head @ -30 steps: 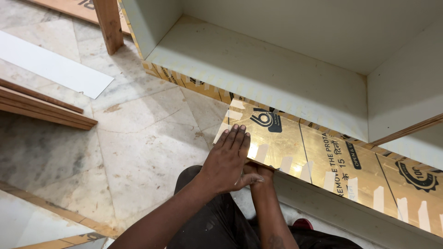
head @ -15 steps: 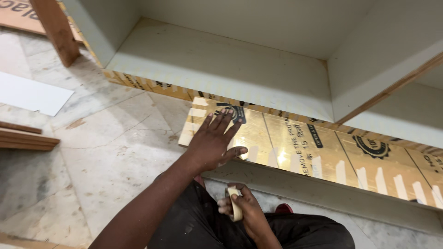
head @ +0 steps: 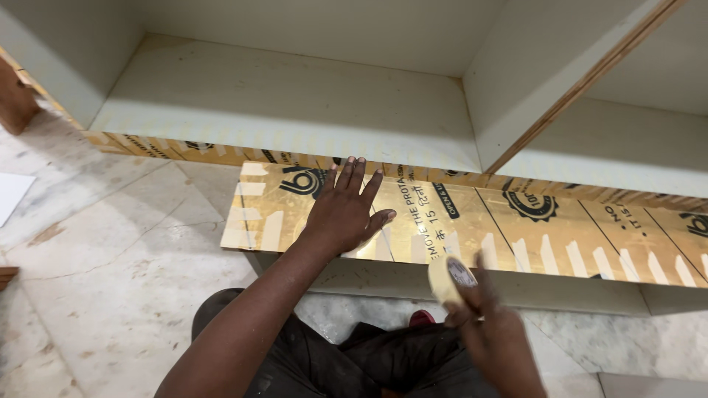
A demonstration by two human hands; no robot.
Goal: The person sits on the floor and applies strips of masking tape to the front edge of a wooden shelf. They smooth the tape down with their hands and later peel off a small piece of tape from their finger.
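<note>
Head view, looking down at a low cabinet unit set on the floor.

Left hand point(head: 343, 214): palm down, flat on the gold protective film point(head: 457, 228) that covers the front strip of the unit. Fingers point(head: 352, 177) spread apart and straight, tips pointing toward the shelf edge; thumb out to the right. Nothing gripped; the hand presses on the film surface only.

Right hand point(head: 490, 335): raised in front of the strip's lower edge, nearer the camera than the left hand. Fingers closed around a roll of pale masking tape point(head: 446, 276), held upright with its open core facing the camera. Roll sits just below the film strip, to the right of the left hand, not touching the film as far as can be told.

Film: shiny gold sheet with dark print and round emblems, running left to right along the unit. Short pale tape strips point(head: 549, 254) lie across its near edge at intervals, more at its left end.

Surroundings: off-white shelf compartment point(head: 287, 103) behind the film, with a plywood-edged divider point(head: 575, 81) on the right. Marble floor point(head: 110, 258) on the left. Person's dark trousers point(head: 354, 361) at the bottom of the frame
</note>
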